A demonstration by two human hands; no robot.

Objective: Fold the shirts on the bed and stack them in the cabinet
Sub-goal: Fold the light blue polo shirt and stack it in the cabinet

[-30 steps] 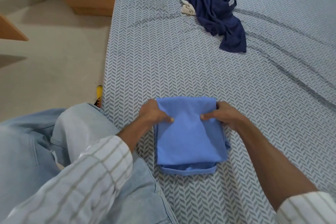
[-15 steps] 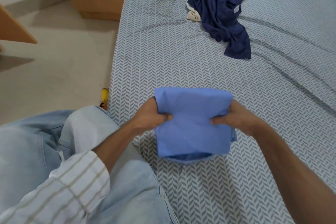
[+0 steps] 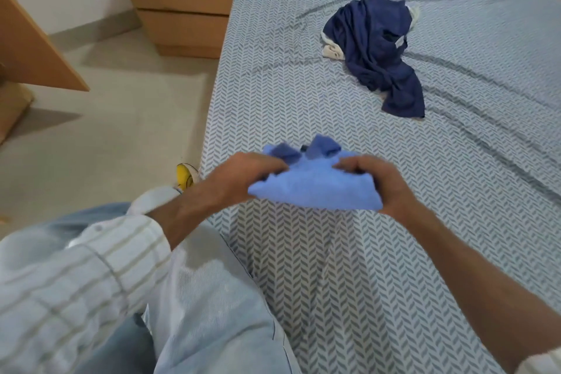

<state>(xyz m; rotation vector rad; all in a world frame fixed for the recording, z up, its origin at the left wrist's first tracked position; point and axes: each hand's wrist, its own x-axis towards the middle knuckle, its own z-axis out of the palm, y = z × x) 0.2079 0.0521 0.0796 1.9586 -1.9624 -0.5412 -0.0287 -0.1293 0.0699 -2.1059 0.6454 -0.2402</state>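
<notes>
Low in the frame, a knee in pale jeans and a striped sleeve fill the lower left, with the bed running up the right. Just above centre, the folded light blue shirt is now clear of the sheet, where a second ago it lay flat under both thumbs. The left hand grips its left edge and the right hand clutches its right edge, fingers curled over the top. That suggests folding of this shirt is done and the carry to the cabinet comes next, though loose ends poking up at the far side could spill out on the way. Further up the bed, right of centre, a dark navy shirt lies crumpled and unfolded, with something pale beneath it. At the upper left stands a wooden drawer unit, its drawers closed, so I cannot tell what it holds. A slanted wooden panel crosses the left edge
</notes>
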